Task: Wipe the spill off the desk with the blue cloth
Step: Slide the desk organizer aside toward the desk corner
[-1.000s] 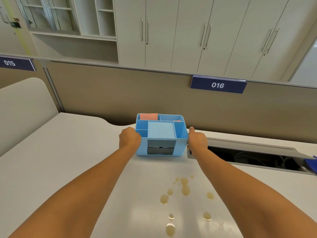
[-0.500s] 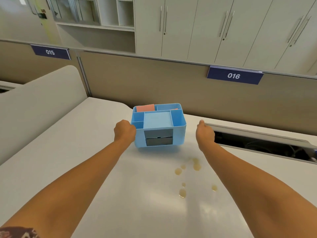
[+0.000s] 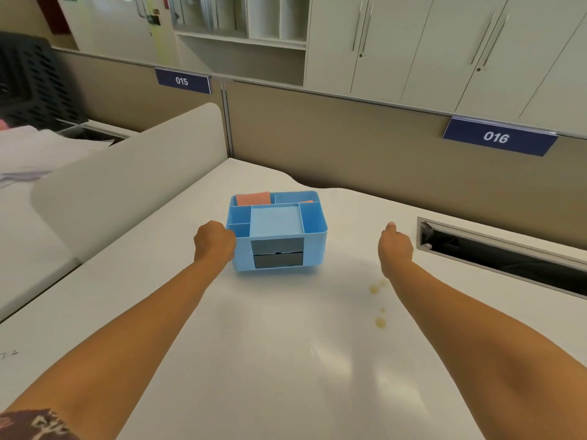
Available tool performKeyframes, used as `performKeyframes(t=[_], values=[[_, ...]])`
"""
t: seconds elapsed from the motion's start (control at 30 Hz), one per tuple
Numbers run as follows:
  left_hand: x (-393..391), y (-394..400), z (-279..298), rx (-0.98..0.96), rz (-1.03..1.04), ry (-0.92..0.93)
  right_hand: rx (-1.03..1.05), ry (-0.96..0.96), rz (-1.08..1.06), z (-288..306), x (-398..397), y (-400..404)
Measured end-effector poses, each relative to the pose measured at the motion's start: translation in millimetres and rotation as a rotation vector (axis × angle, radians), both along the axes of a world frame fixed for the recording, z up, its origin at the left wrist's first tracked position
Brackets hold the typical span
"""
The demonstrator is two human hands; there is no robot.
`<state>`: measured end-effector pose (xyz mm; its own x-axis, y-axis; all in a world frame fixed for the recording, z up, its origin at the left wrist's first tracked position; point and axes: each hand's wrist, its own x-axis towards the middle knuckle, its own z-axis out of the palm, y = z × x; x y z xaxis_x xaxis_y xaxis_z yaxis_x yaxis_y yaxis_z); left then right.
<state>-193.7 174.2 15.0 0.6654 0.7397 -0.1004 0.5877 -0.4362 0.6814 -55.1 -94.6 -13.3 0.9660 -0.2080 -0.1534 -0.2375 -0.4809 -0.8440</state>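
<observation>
The blue organizer (image 3: 277, 231) has slid left across the desk (image 3: 286, 360), off the spill (image 3: 378, 304), now exposed at centre right. The left hand (image 3: 214, 241) keeps its grip on the organizer's side; the right hand (image 3: 394, 246) has let go, loosely curled, empty. No blue cloth shows in frame.

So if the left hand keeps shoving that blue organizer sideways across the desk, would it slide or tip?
Probably slide: the blue organizer looks wide, low and flat-based on the smooth, glossy desk. The left hand presses its side wall fairly high, so a snag might rock it. It seems light, with thin plastic walls and mostly empty compartments.
</observation>
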Motion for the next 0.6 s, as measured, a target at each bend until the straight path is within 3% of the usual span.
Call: performKeyframes(t=[0.17, 0.6], values=[[-23.8, 26.0, -10.5, 0.056, 0.060, -0.008, 0.093, 0.054, -0.075, -2.2, -14.0, 13.8], [-46.6, 47.2, -28.3, 0.019, 0.208, -0.059, 0.032, 0.064, -0.077, -1.4, -24.6, 17.1]])
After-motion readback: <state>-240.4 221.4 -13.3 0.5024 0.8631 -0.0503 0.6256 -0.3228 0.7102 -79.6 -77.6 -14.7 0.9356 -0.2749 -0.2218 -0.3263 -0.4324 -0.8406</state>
